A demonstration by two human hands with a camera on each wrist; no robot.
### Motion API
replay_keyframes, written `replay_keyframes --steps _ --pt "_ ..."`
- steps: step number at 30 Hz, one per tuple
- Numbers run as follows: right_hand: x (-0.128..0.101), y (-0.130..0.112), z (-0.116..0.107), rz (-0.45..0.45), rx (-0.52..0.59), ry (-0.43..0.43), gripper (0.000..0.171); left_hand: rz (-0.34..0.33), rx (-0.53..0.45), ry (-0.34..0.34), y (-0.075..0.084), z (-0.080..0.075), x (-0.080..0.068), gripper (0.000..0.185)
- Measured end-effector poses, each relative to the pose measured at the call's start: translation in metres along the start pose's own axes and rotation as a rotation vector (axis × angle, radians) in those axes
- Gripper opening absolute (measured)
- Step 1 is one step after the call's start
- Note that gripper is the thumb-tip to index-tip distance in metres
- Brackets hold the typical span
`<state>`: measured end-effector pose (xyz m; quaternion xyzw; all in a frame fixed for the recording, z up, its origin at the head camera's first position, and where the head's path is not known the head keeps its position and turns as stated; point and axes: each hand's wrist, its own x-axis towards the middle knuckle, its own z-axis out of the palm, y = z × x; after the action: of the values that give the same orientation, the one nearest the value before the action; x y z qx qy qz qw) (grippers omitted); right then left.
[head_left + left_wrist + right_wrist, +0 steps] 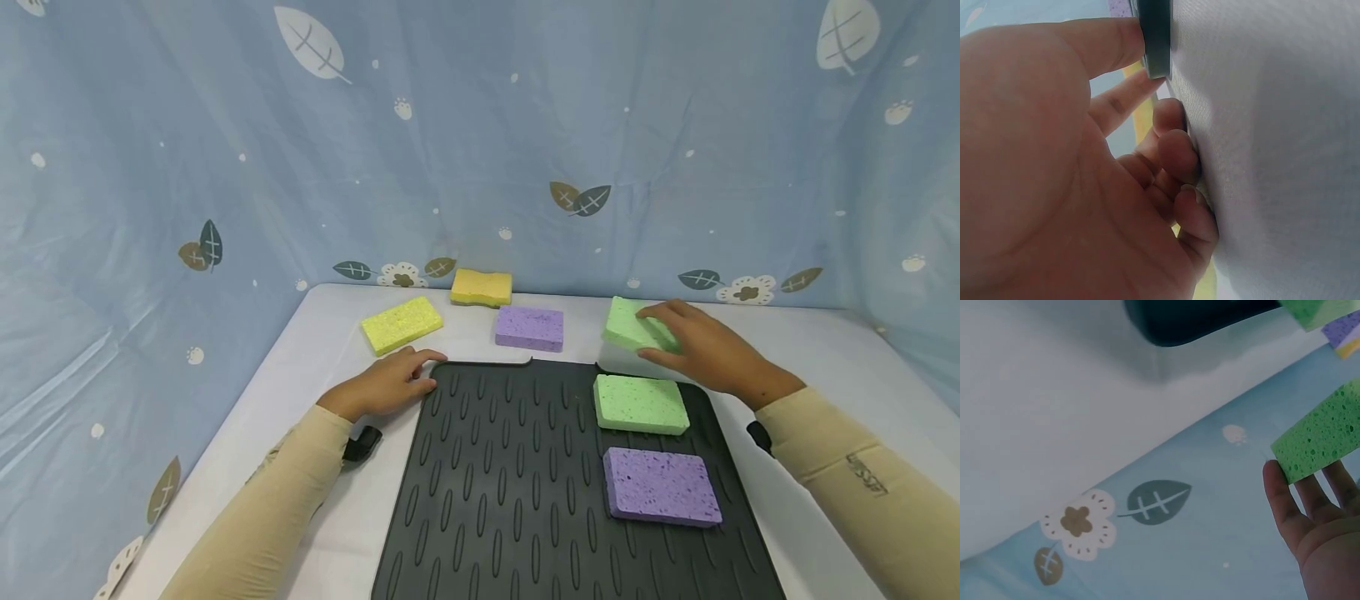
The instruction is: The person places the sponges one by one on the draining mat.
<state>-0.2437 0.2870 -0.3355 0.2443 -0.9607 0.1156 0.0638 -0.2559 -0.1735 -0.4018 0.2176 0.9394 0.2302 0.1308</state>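
Right hand (701,350) pinches the raised green sponge (633,327) just beyond the black mat (510,483), behind the mat's own green sponge (640,403).

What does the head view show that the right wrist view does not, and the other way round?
Only the head view shows the left hand resting at the mat's left corner, the yellow sponges, the purple sponge and green sponge lying on the mat, and the whole layout of the table. Only the right wrist view shows the underside of the right hand's fingers beneath the lifted sponge and its porous edge up close. Both show the right hand gripping the lifted green sponge, the black mat and the leaf-printed blue backdrop.
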Motion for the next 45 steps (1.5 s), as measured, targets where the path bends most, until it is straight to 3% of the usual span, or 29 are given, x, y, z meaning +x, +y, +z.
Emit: replay_keyframes --steps 33,45 --pt "0.003 -0.067 0.004 -0.242 -0.077 0.140 0.052 -0.001 0.000 -0.001 0.001 -0.001 -0.001 0.042" --pt "0.007 -0.086 0.010 -0.256 -0.076 0.102 0.052 0.004 0.004 -0.002 0.000 0.000 0.000 0.042"
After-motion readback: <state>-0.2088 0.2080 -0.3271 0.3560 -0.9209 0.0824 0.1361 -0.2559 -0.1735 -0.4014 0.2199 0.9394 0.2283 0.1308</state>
